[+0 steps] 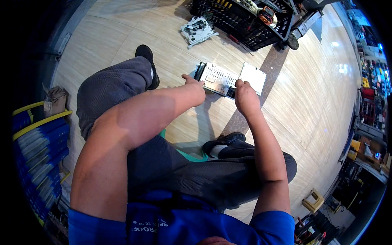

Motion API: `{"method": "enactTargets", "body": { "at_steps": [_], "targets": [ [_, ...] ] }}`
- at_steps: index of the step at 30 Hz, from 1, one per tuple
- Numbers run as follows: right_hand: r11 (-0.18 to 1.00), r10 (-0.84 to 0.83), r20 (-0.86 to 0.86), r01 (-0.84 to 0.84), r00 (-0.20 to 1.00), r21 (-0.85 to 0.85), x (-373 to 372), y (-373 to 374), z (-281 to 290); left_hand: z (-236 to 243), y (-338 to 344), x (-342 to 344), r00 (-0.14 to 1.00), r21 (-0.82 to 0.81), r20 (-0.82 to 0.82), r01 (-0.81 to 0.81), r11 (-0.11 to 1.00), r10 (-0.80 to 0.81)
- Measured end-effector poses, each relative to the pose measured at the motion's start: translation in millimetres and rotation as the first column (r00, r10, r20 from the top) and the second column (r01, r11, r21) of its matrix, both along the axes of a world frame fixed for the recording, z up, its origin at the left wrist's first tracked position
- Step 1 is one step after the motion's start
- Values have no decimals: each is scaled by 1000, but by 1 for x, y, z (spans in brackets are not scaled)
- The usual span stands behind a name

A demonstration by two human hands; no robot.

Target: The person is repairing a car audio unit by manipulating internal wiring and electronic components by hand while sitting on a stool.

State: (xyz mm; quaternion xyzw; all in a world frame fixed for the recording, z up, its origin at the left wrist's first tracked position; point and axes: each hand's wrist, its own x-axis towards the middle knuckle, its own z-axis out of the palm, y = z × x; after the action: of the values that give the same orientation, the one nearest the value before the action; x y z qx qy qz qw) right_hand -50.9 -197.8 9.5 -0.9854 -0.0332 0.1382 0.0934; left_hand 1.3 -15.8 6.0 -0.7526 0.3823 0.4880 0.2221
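A car stereo (218, 77), a flat metal box with a slotted top and a black front, lies between my hands in front of me. At its left end, my left hand (196, 90) grips the near corner by the black front, one finger stretched out past it. My right hand (247, 100) is closed at the opposite end, its fingertips curled against the casing; whatever they pinch is hidden. Just beyond the right hand, a pale flat metal plate (254, 77) rests on the floor. Farther off sits a silver disc-drive mechanism (197, 31) with cutouts.
A black plastic crate (241, 30) full of tools and cables stands at the back. Blue racking with yellow rails (41, 126) lines the left side. To the lower right are a small yellow stool (313, 200) and assorted gear. My shoes flank the work on the tiled floor (302, 110).
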Motion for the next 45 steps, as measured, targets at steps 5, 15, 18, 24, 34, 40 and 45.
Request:
{"method": "enactTargets", "body": {
  "at_steps": [5, 15, 18, 24, 34, 40, 45],
  "targets": [
    [994, -105, -152, 101, 983, -39, 6, 1, 4, 3, 1, -1, 1000, 7, 2, 7, 1000, -7],
    [999, -12, 46, 10, 999, 43, 0, -3, -4, -2, 2, -2, 999, -3, 32, 25, 1000, -25],
    [999, -51, -16, 51, 999, -9, 2, -1, 2, -2, 1, -3, 999, 2, 31, 36, 999, -36],
    [1000, -17, 4, 16, 1000, 26, 4, 1, 3, -3, 4, -1, 1000, 5, 13, 23, 1000, -23],
    [999, -22, -3, 22, 1000, -38, 2, 0, 2, -1, 1, -2, 1000, 24, 4, 14, 1000, -14],
    [998, 29, 0, -29, 1000, -52, 3, 2, -1, -4, 4, -2, 1000, 21, 5, 9, 1000, -9],
    [991, 56, -26, -58, 998, -120, 3, -1, -1, -3, 4, -5, 1000, 16, 28, 3, 1000, -3]
  ]
}}
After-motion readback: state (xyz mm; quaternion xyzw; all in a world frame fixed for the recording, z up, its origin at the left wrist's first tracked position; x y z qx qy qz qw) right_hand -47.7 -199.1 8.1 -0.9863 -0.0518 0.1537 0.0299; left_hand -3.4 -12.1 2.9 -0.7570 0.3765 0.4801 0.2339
